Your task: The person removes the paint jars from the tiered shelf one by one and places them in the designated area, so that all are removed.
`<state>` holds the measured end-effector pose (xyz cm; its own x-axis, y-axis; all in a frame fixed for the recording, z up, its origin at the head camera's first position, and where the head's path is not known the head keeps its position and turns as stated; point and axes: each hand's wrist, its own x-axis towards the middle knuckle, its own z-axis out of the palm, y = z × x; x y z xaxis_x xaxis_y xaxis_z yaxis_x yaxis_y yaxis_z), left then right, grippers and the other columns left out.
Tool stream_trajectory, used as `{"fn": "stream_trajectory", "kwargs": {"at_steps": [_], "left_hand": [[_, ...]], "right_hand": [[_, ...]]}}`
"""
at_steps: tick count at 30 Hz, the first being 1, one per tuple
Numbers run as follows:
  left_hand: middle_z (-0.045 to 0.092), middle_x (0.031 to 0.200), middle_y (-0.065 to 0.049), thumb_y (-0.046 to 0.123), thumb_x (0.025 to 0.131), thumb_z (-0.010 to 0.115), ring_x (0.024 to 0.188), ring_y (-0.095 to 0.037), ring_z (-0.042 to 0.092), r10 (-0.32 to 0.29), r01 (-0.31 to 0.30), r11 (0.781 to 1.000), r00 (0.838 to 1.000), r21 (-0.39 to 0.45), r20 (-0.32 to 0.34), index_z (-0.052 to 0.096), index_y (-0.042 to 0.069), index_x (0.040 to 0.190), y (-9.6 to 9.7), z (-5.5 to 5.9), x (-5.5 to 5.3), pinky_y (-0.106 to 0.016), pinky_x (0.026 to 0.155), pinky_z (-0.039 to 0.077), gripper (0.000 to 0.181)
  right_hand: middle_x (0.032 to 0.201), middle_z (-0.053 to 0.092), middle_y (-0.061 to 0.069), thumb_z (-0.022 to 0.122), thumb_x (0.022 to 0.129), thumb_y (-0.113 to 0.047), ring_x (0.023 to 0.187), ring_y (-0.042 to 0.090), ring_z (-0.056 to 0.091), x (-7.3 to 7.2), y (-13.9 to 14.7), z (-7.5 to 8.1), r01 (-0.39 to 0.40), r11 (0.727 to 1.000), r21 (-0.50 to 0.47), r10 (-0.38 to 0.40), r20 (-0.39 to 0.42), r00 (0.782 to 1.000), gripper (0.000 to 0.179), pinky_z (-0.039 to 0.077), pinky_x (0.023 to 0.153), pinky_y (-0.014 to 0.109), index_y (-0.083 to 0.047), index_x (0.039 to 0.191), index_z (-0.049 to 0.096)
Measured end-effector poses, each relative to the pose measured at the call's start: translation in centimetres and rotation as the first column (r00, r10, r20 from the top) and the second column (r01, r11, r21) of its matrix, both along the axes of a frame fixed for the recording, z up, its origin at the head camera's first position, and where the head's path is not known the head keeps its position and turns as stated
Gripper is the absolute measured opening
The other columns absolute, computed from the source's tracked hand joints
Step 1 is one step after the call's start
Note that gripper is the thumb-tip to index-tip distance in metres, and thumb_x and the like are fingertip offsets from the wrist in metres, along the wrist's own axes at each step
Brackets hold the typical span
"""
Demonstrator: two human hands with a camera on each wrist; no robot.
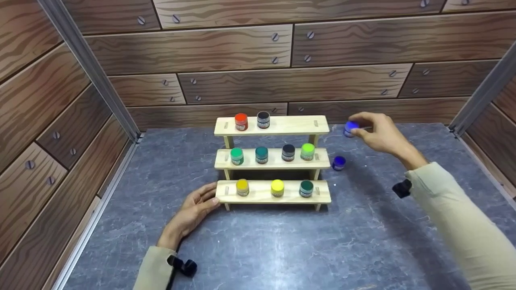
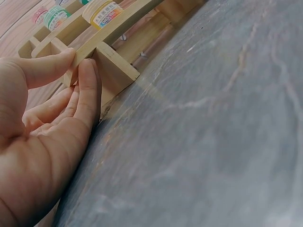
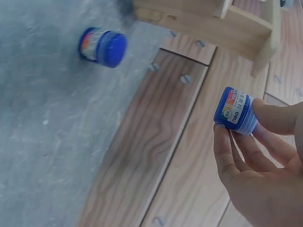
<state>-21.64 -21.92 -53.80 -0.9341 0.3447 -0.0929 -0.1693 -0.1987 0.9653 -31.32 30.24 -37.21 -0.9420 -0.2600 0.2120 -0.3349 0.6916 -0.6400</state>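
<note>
A three-step wooden rack (image 1: 262, 197) stands on the grey table with small paint jars on every step. My left hand (image 1: 193, 211) pinches the left end of its lowest step, thumb on the top and fingers underneath, as the left wrist view shows. To the right of the top step, my right hand (image 1: 381, 131) holds a blue paint jar (image 3: 235, 110) between thumb and fingertips, with its label showing in the right wrist view. Below that hand, a second, darker blue paint jar (image 1: 339, 163) sits on the table beside the rack's middle step.
On the top step are a red jar (image 1: 241, 122) and a black-lidded jar (image 1: 263, 120). The middle step bears several green and dark jars, the lowest a dark yellow jar (image 1: 242, 187), a bright yellow jar (image 1: 277, 188) and a dark green jar (image 1: 306, 188). Wood-patterned walls (image 1: 242, 48) enclose the table.
</note>
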Motion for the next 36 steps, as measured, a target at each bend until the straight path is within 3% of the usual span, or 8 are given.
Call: {"fn": "stream_trajectory", "kwargs": {"at_steps": [14, 19, 24, 31, 36], "left_hand": [[0.037, 0.164, -0.03, -0.002, 0.103, 0.064, 0.132, -0.017, 0.06, 0.014, -0.014, 1.0, 1.0, 0.017, 0.006, 0.026, -0.01, 0.164, 0.1, -0.1, 0.1, -0.031, 0.113, 0.053, 0.072], [0.036, 0.164, -0.031, -0.002, 0.102, 0.063, 0.132, -0.017, 0.06, 0.017, -0.017, 1.0, 1.0, 0.026, 0.003, 0.026, -0.01, 0.163, 0.1, 0.0, 0.1, -0.032, 0.113, 0.053, 0.072], [0.034, 0.165, -0.032, -0.002, 0.102, 0.063, 0.133, -0.017, 0.059, 0.011, -0.011, 1.0, 1.0, 0.025, -0.002, 0.025, -0.01, 0.164, 0.1, 0.0, 0.0, -0.031, 0.113, 0.053, 0.072], [0.037, 0.165, -0.03, 0.0, 0.103, 0.064, 0.133, -0.016, 0.06, -0.003, 0.003, 1.0, 1.0, 0.016, -0.003, 0.026, -0.009, 0.164, 0.1, 0.1, 0.0, -0.031, 0.113, 0.053, 0.072], [0.041, 0.162, -0.028, -0.002, 0.103, 0.063, 0.131, -0.017, 0.061, 0.006, -0.006, 1.0, 1.0, 0.028, -0.001, 0.027, -0.01, 0.163, 0.1, 0.1, 0.0, -0.032, 0.113, 0.053, 0.071]], "right_hand": [[0.133, 0.064, 0.038, 0.064, 0.1, 0.007, 0.117, 0.053, 0.069, 0.5, 2.5, -3.9, 0.0, 1.0, -0.026, 0.003, 0.09, 0.996, 0.041, 0.055, 0.083, 0.007, 0.013, 0.14, 0.059], [0.134, 0.063, 0.039, 0.066, 0.098, 0.006, 0.119, 0.054, 0.067, 0.7, 2.7, -5.5, -0.001, 1.0, -0.008, 0.001, 0.1, 0.995, 0.042, 0.062, 0.094, 0.027, 0.014, 0.139, 0.059], [0.133, 0.064, 0.039, 0.068, 0.097, 0.005, 0.12, 0.055, 0.066, 0.7, 2.9, -6.8, -0.002, 1.0, 0.009, 0.001, 0.092, 0.996, 0.041, 0.057, 0.102, 0.05, 0.015, 0.137, 0.061], [0.136, 0.062, 0.039, 0.066, 0.098, 0.005, 0.123, 0.057, 0.063, 0.6, 3.4, -8.4, -0.001, 1.0, 0.029, -0.003, 0.133, 0.991, 0.041, 0.051, 0.108, 0.064, 0.014, 0.138, 0.06], [0.135, 0.063, 0.039, 0.067, 0.097, 0.005, 0.123, 0.057, 0.063, 0.5, 3.5, -9.4, -0.002, 0.999, 0.038, -0.003, 0.133, 0.991, 0.041, 0.052, 0.108, 0.065, 0.014, 0.137, 0.061]]}}
